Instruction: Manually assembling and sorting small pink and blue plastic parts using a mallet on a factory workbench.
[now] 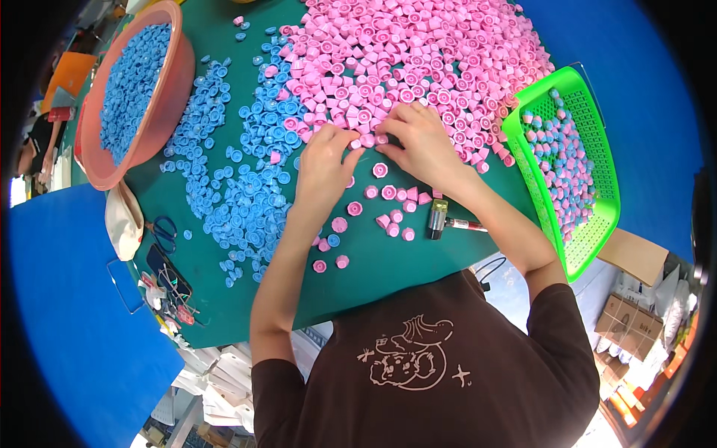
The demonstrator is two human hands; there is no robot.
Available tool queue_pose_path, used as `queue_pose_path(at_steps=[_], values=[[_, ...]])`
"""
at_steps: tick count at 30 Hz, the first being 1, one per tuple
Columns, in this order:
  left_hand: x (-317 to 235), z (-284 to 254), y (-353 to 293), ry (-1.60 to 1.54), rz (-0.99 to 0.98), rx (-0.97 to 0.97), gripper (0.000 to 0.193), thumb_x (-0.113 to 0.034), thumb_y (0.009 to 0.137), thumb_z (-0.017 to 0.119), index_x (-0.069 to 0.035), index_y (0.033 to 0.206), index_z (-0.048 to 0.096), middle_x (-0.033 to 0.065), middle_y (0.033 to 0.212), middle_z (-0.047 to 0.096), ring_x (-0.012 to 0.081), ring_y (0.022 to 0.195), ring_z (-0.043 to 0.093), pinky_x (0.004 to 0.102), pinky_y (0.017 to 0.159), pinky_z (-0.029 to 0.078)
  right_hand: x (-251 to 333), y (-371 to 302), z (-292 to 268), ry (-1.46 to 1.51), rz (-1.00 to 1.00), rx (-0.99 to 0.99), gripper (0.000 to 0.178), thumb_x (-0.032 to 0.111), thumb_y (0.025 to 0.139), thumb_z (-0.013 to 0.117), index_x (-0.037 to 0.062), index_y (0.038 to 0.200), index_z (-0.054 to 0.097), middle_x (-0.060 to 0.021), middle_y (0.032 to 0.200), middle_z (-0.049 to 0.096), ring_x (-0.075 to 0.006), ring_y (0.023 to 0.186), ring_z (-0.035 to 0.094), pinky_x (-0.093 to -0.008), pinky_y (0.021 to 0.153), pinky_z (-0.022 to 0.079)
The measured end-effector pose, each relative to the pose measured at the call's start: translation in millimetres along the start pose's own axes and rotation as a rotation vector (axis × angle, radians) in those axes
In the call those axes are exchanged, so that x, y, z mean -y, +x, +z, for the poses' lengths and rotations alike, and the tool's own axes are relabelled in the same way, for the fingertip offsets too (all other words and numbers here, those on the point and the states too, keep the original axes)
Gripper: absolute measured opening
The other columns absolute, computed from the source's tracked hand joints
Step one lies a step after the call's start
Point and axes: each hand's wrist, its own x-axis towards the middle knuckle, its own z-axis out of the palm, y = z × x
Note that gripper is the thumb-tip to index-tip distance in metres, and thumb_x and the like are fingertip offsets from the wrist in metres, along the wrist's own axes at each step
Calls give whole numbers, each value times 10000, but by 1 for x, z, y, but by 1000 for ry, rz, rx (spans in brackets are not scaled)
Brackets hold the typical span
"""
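Left hand [323, 158] and right hand [422, 142] are pinching small pink plastic cups [355, 145], with round blue plastic caps [250, 213] lying leftward and a bright-green plastic basket [515, 125] resting rightward, above a dark-green counter [396, 265].

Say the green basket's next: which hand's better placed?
Right, I'd say. The basket sits on that side, and the right hand is nearer to it. The left hand is farther off, beside the blue pieces, and would likely have to cross the right arm.
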Motion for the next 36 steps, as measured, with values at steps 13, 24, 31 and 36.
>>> queue_pose_path(at_steps=[13,24,31,36], values=[[0,-43,-38,-44,-96,-11,320,-100,785,752,-43,1087,661,84,875,642,219,774,615,331,674,483,25,4,-4,469,71,168,162,131,849,680,36,981,682,-93,806,651,-255,789,657,-355,701,507],[6,-39,-40,-33,-72,51,234,-134,712,799,-32,871,661,92,836,625,285,764,597,387,683,482,28,13,16,256,-146,89,89,161,788,719,93,825,674,-47,776,601,-235,764,604,-381,711,411],[3,-46,-25,-148,-119,57,203,-91,750,779,-32,915,678,67,805,622,191,678,577,298,608,475,-11,18,0,161,-21,-94,117,140,792,730,100,900,713,-51,825,613,-234,813,597,-374,730,439],[18,-15,8,-92,35,-54,182,-93,774,756,-33,931,685,70,825,630,213,723,607,314,642,490,6,19,14,106,-39,-22,102,159,789,734,121,883,719,-9,889,596,-195,916,548,-372,839,371]])
